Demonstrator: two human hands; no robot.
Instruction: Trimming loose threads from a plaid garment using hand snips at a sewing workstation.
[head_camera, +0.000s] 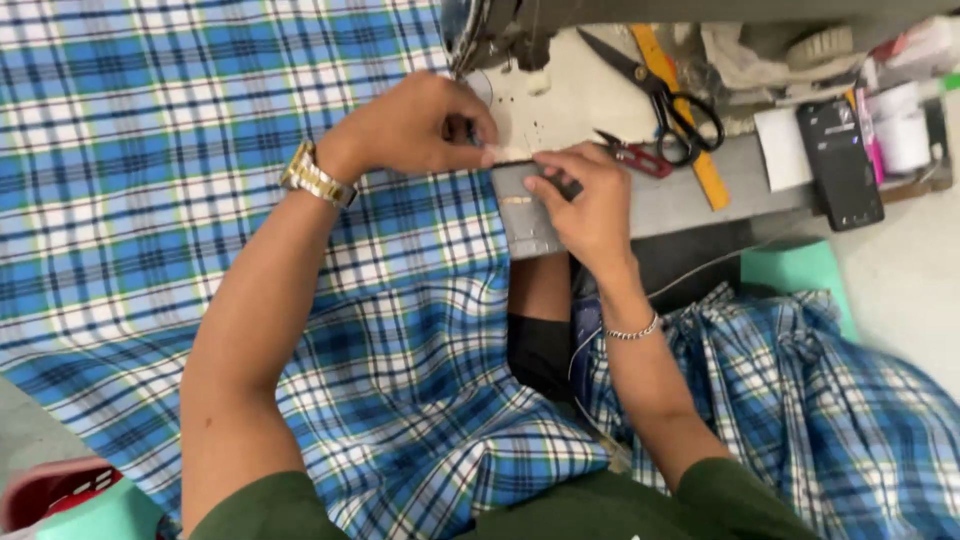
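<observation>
While the head camera is looking straight down, the left hand (420, 125) is curling its fingers (478, 128) around something small at the edge of the blue plaid cloth (200, 180), just below the sewing machine (490, 35); what they are pinching is too hidden to name. The right hand (590, 205) is lying flat with its fingers (550, 170) pressing down on a small grey fabric piece (525, 215), a rectangle whose long axis is running away from the person toward the machine. This piece is sitting at the near edge of the grey tabletop (680, 195), touching the plaid cloth on its left. The cloth is a soft woven check, draping off the tabletop into the person's lap in loose folds. A gold metal watch (315, 178) is circling the left wrist, and a thin chain bracelet (632, 330) the right. Farther back on the tabletop, black scissors (660, 95) are lying across a yellow ruler (690, 130), with small red-handled snips (640, 155) near the right hand and a dark phone (840, 160) to the right.
</observation>
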